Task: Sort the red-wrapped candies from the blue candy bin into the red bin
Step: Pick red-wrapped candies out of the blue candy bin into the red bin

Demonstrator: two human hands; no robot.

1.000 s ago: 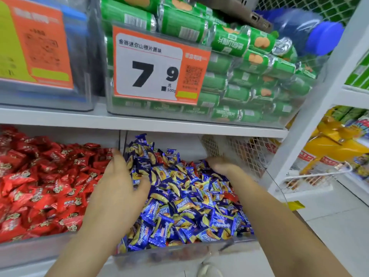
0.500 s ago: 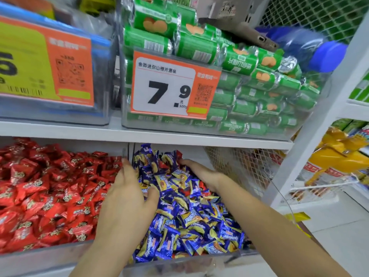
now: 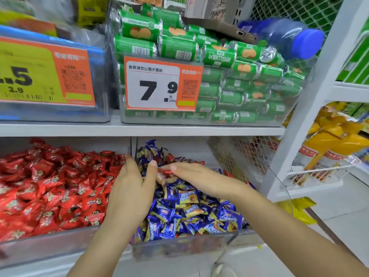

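The red bin (image 3: 46, 246) sits just left of the blue candy bin (image 3: 179, 248), their walls touching under the low shelf (image 3: 139, 129). Over the blue bin's back, the left hand (image 3: 132, 188) and right hand (image 3: 196, 176) lie flat with relaxed, released grip, a red-wrapped candy (image 3: 166, 172) between their fingertips.

white shelving (image 3: 139, 130), pale floor (image 3: 339, 206), green mesh (image 3: 289, 9)

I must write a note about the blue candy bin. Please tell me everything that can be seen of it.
The blue bin is a clear, plastic-looking box on the lower shelf, right of the red bin and close beside it. It is heaped with blue-and-yellow wrapped candies; a few red candies show near the back. The left hand and the right hand reach into the pile over its near wall.
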